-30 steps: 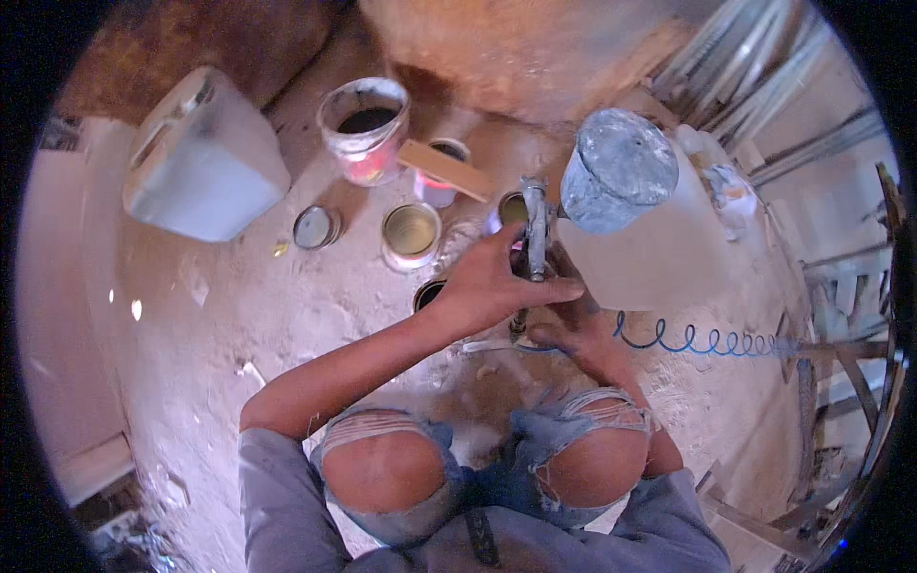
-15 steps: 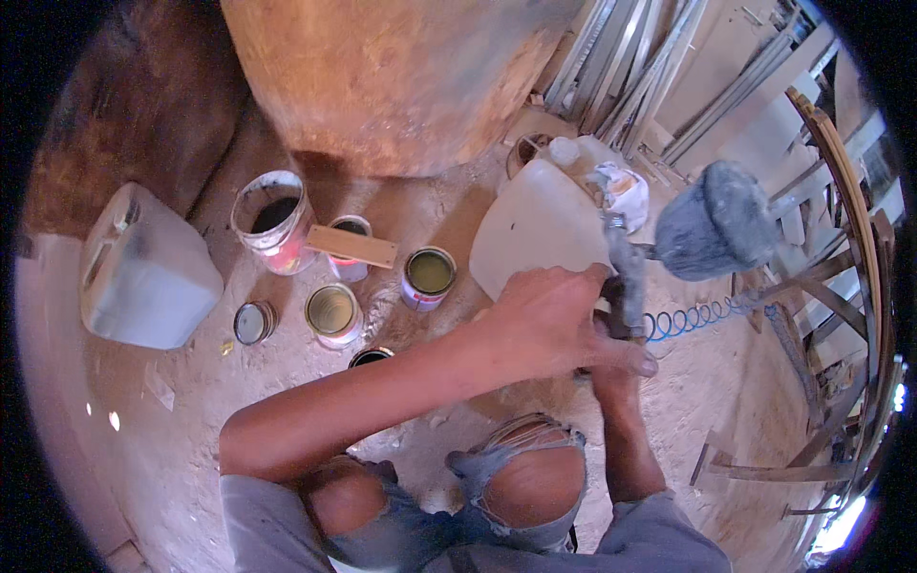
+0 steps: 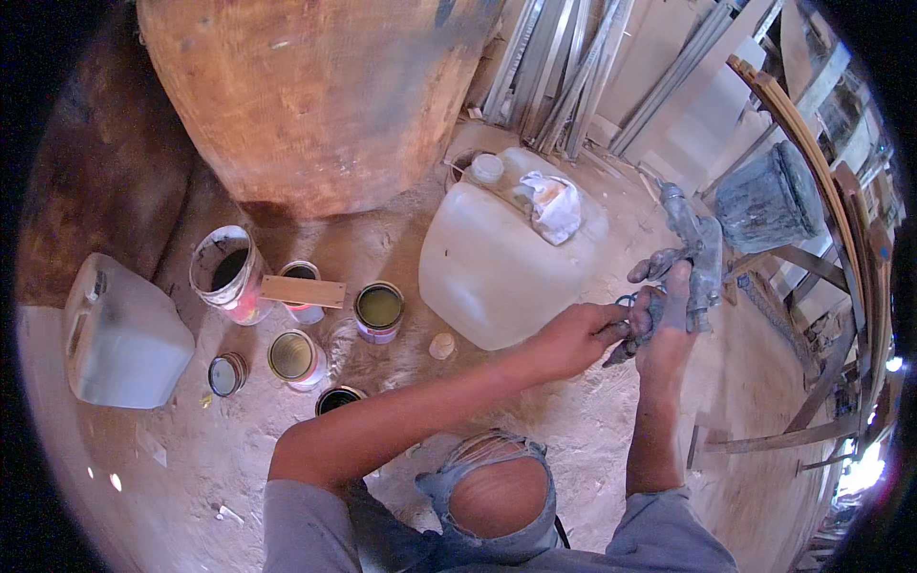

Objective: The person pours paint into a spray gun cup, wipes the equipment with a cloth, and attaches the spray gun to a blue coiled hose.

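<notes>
My right hand (image 3: pixel 666 310) grips the handle of a grey paint spray gun (image 3: pixel 702 258), held up at the right of the view. The gun's grey paint cup (image 3: pixel 764 199) sticks out to the upper right. My left hand (image 3: pixel 578 336) reaches across and its fingers pinch the base of the gun's handle, right against my right hand. Both hands are smeared with grey paint. My knee (image 3: pixel 501 492) in torn jeans shows below them.
A large white jerrycan (image 3: pixel 497 263) with a rag on top lies just left of the hands. Several open paint cans (image 3: pixel 379 310), a bucket (image 3: pixel 224 272) and a second white jerrycan (image 3: pixel 119 329) stand on the sandy floor. A big rusty drum (image 3: pixel 315 95) and metal rails (image 3: pixel 573 67) stand behind.
The spray gun and both hands have swung from the middle to the right of the view. The cup now points up and right, and the left hand has slid to the handle's base.
</notes>
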Available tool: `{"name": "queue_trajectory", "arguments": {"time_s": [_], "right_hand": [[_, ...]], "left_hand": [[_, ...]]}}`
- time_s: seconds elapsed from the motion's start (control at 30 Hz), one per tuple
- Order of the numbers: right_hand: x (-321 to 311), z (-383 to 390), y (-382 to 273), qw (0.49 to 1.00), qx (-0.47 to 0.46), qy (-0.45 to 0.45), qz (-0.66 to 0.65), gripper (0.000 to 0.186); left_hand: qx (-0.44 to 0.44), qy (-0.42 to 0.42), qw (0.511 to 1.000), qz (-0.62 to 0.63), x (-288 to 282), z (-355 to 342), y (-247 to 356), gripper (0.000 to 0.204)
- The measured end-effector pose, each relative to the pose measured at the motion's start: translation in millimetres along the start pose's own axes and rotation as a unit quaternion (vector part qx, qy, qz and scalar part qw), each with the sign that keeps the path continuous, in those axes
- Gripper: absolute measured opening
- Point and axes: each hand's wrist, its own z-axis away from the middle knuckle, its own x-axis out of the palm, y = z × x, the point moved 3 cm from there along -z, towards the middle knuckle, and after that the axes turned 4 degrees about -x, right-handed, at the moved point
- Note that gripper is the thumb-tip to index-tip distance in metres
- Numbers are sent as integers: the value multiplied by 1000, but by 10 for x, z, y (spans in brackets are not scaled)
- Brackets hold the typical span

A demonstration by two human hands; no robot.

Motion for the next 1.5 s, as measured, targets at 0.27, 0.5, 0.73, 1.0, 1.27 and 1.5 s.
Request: {"name": "queue_trajectory", "arguments": {"time_s": [0.27,0.5,0.73,1.0,1.27,1.5], "right_hand": [[-10,43,16,999,28,11,-31,37],[10,37,53,998,20,13,-52,40],[-62,73,146,993,39,-4,-115,43],[33,92,145,991,54,17,-119,43],[65,178,211,995,70,16,-75,37],[-130,257,279,987,86,-58,126,29]], "left_hand": [[-5,9,1000,9,-161,43,126,25],[57,35,998,0,-183,56,62,25],[60,0,998,-38,-165,71,32,26],[47,7,999,-10,-202,114,-89,23],[12,-10,1000,19,-246,150,-54,24],[-18,3,997,-70,-180,192,-45,23]]}}
